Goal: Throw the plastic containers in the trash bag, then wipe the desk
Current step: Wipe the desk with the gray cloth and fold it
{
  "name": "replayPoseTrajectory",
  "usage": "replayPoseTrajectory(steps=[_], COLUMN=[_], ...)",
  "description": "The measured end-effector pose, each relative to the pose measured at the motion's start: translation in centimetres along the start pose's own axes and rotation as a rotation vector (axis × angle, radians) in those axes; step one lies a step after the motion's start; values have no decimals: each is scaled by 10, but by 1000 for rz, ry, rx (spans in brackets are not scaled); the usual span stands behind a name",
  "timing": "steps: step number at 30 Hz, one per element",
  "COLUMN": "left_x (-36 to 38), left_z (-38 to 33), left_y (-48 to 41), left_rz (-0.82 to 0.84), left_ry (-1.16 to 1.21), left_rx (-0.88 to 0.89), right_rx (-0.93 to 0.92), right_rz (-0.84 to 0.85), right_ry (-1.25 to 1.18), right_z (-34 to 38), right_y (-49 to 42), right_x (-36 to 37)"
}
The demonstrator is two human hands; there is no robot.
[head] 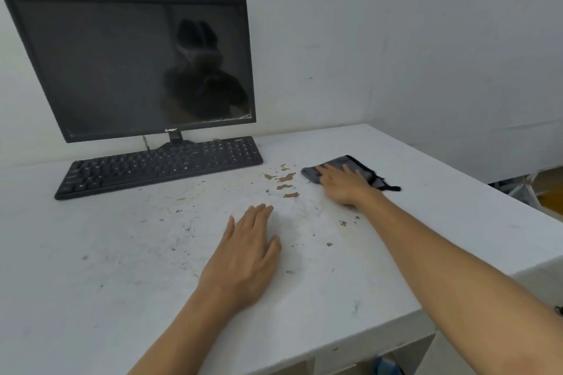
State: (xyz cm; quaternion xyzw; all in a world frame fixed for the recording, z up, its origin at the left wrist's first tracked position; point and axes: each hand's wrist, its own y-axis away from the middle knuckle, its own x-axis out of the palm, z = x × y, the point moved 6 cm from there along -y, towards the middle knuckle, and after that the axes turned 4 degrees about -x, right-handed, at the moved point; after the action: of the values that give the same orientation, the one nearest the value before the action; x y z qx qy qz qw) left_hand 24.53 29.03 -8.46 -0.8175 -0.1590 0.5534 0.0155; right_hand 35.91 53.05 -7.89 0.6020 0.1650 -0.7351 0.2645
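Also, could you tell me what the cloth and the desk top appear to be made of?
The grey cloth looks like soft matte fabric with black stitched edging, lying limp and folded. The desk top seems white painted or laminated board; brown patches suggest flaked coating.

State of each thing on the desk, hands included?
desk, dirty, brown flecks.
monitor, off, screen dark.
keyboard, flat before the monitor.
cloth, lying flat, pressed down.
left hand, open, flat on desk.
right hand, straight fingers pressing cloth.
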Motion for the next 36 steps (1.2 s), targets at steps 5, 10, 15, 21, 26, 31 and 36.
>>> replayPoseTrajectory(steps=[5,10,15,21,26,31,36], left_x=[-3,-15,-33,-27,-25,-49,-83], left_z=[2,2,5,0,-15,-41,-51], left_y=[-2,3,10,-3,-17,-26,-41], left_rz=[-27,-120,-270,-77,67,95,207], left_ry=[44,102,53,5,257,556,899], left_rx=[-42,-93,-288,-422,-458,-225,-157], right_rx=[-175,-370,-570,-505,-196,-227,-290], right_rz=[10,51,110,92,-197,-123,94], right_ry=[13,0,-37,-420,-268,-568,-1196], right_z=[75,110,121,89,37,33,27], right_y=[-7,55,145,185,160,149,158], right_x=[19,27,33,7,-14,-9,-27])
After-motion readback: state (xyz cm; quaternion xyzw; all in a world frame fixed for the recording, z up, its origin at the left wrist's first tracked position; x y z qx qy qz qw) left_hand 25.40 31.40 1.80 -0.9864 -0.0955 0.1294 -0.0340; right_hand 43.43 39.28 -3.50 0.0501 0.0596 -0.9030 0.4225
